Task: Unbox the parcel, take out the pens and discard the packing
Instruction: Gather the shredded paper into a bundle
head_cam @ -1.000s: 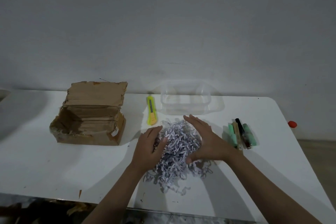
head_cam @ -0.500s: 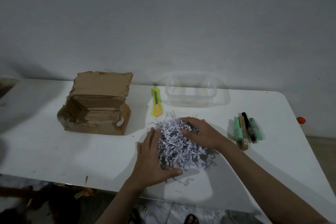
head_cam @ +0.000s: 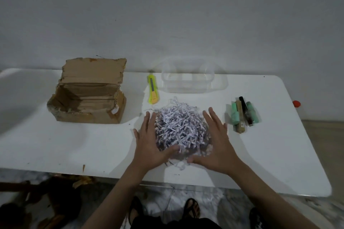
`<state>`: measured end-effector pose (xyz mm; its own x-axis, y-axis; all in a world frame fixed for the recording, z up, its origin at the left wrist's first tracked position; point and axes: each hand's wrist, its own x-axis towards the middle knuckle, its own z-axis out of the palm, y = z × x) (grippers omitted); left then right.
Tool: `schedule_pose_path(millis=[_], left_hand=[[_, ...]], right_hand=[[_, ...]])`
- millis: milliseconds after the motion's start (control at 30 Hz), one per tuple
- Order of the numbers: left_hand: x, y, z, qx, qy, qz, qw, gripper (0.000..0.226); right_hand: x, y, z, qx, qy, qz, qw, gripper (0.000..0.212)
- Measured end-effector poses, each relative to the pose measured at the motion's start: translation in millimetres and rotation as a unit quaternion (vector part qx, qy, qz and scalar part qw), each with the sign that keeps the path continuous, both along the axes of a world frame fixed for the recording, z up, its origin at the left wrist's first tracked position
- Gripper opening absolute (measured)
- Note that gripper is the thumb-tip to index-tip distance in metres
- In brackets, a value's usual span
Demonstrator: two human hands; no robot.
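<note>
A mound of shredded white paper packing (head_cam: 181, 126) lies at the middle of the white table (head_cam: 55, 147). My left hand (head_cam: 150, 145) presses flat against the mound's left side, fingers spread. On the mound's right side, my right hand (head_cam: 216, 143) cups it, also with fingers spread. Both thumbs meet under the near edge. Several pens (head_cam: 243, 114), green, tan and black, lie side by side to the right of the mound. The opened cardboard box (head_cam: 89, 96) stands at the left with its flap up.
A yellow utility knife (head_cam: 153, 91) lies behind the mound. Beside it at the back stands a clear plastic container (head_cam: 188, 80). A red object (head_cam: 296, 103) sits beyond the table's right edge. My feet and cardboard scraps show below the near edge.
My right hand came off the top of the mound and moved to its right side. My left hand slid up along the left side. The paper is bunched tighter.
</note>
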<state>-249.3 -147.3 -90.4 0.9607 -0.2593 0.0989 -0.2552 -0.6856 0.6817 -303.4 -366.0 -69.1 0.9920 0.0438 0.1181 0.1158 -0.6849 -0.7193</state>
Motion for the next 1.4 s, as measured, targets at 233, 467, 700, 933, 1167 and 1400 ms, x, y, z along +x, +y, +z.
schedule_pose_path(millis=[233, 467, 700, 933, 1167, 1400], left_hand=[[20.1, 5.5, -3.3, -0.03, -0.005, 0.032, 0.999, 0.098], [31.1, -10.6, -5.7, 0.014, 0.005, 0.025, 1.0, 0.101], [27.7, -19.7, -3.3, -0.071, -0.003, -0.048, 0.996, 0.082], [18.3, -36.8, -8.1, -0.209, 0.041, -0.032, 0.976, 0.07], [16.1, -47.3, -3.1, -0.291, 0.089, -0.006, 0.952, 0.051], [0.8, -79.9, 0.6, -0.403, 0.154, 0.078, 0.899, 0.043]], right_hand=[[-20.8, 52.0, -22.1, -0.116, 0.046, -0.079, 0.989, 0.141], [3.9, 40.5, -19.0, -0.112, 0.07, -0.114, 0.985, 0.139], [31.0, 28.2, -15.4, -0.05, 0.075, 0.001, 0.996, 0.139], [41.7, 23.0, -21.0, 0.107, 0.022, 0.012, 0.994, 0.125], [48.5, 42.2, -26.2, 0.109, 0.03, -0.03, 0.993, 0.071], [42.3, 67.8, -24.2, 0.35, -0.031, -0.2, 0.915, 0.036]])
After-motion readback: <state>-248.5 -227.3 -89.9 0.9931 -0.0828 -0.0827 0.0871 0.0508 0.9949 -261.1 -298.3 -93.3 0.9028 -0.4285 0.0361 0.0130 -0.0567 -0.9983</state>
